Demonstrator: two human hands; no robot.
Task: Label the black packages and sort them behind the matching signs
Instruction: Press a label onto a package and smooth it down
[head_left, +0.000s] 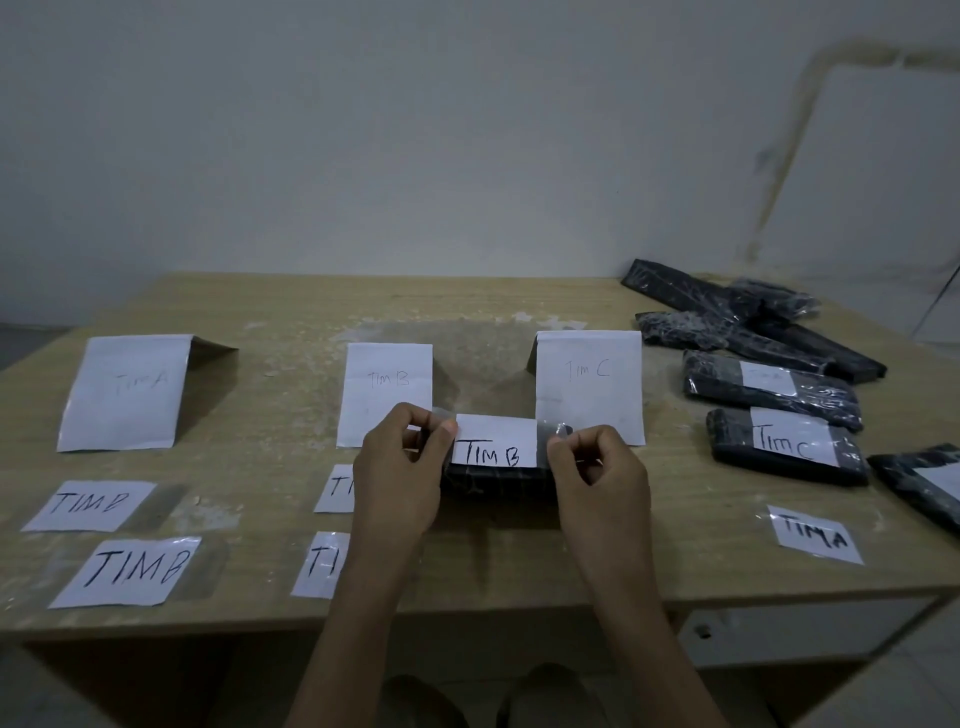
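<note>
Black package (496, 480) was just in front & a bit right of the TIM B sign (387, 384), w/ a white "TIM B" label (493, 441) across its top; couldn't tell if it rested on the worktop (291, 306) or was lifted slightly. Left hand (400, 478) pinched the clear tape (436, 415) at the label's left end. Right hand (597, 478) pinched the tape at the right end, fingers curled. TIM C sign (589, 379) stood just right of the TIM B sign, TIM A sign (127, 392) well left of it. Far right of it: heap of packages (753, 332), some w/ labels on. Loose labels (130, 570) lay front-left of it.
</note>
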